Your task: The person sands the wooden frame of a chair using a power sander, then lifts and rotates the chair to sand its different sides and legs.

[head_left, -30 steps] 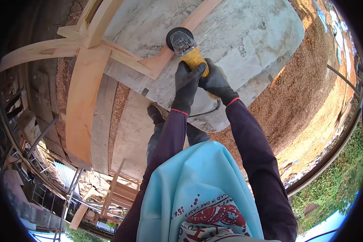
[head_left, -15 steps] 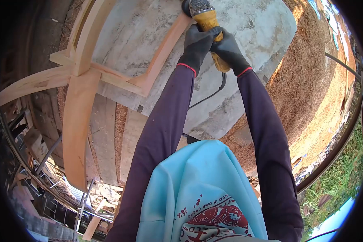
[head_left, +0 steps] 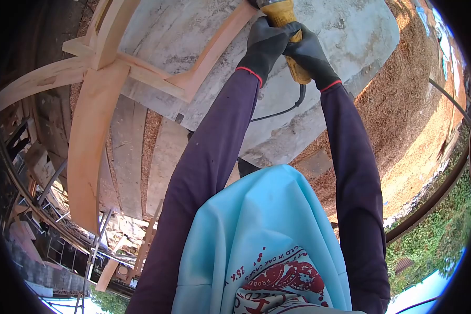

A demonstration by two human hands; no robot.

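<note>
Both my hands wear black gloves with red cuffs and are closed on a yellow angle grinder (head_left: pixel 280 12) near the top of the view. My left hand (head_left: pixel 267 44) grips its body closer to the head, and my right hand (head_left: pixel 310 53) wraps the rear of the handle. A black cord (head_left: pixel 277 114) trails from its back end. The grinder's head is mostly cut off by the upper edge; a dark part of it sits at the far end of a curved wooden frame leg (head_left: pixel 220 46). That leg joins a crosspiece (head_left: pixel 157 82) over a worn grey board (head_left: pixel 180 36).
More curved timber stands on the left, including a wide plank (head_left: pixel 91 141) pointing toward me. Sawdust (head_left: pixel 403 99) covers the ground to the right, with a dark rail (head_left: pixel 429 217) and greenery beyond. Floorboards (head_left: pixel 128 157) lie below the frame.
The grinder and both hands sit slightly higher and further right in the view, so less of the grinder's head shows. The wooden frame appears shifted a little up. Both hands keep their grip.
</note>
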